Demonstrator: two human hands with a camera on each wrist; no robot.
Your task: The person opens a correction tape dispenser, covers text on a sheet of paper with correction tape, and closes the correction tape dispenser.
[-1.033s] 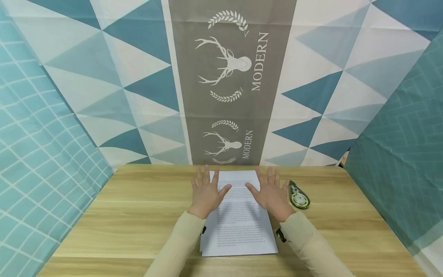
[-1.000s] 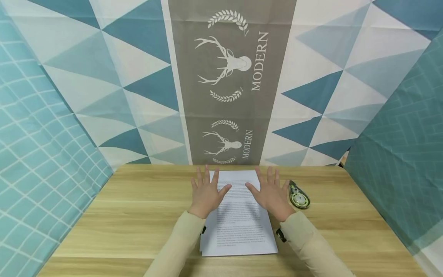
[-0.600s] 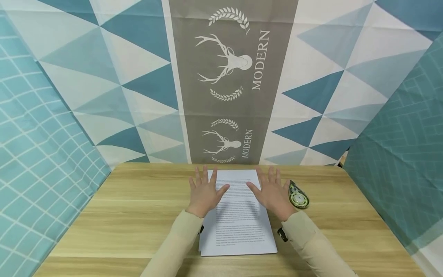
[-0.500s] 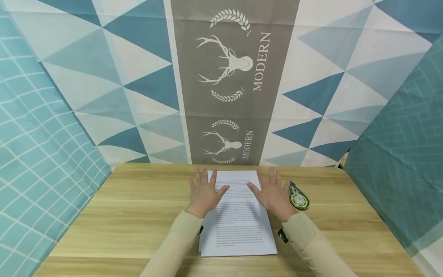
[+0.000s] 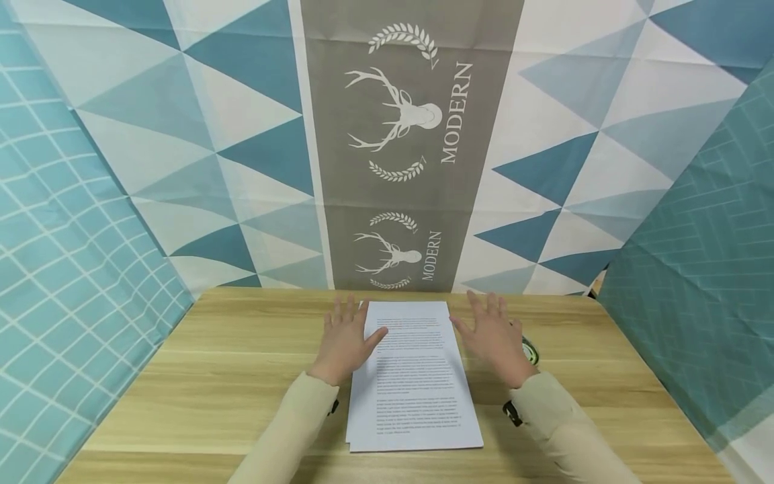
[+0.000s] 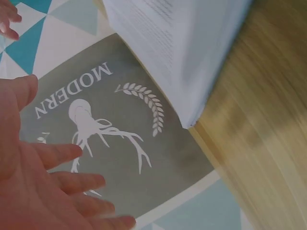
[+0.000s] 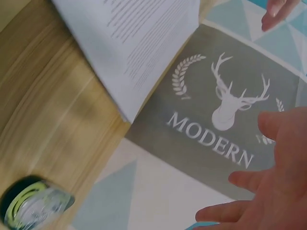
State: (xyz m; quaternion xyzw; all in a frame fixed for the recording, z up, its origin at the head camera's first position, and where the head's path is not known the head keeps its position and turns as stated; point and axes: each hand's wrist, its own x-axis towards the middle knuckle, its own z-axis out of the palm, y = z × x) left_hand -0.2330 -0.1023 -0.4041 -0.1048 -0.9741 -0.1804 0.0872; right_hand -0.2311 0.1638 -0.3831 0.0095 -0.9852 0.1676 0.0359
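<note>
Left hand [image 5: 342, 344] and right hand [image 5: 496, 343], fingers spread, have moved farther apart across the paper stack [image 5: 417, 380]. Head view: correction tape [image 5: 531, 352], right, now mostly hidden.

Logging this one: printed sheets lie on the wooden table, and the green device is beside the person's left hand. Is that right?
Not quite: the green device is beside the right hand, as the head view shows. The printed sheets do lie on the wooden table.

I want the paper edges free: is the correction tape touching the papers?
Apart: the right wrist view shows bare tabletop between the correction tape and papers.
</note>
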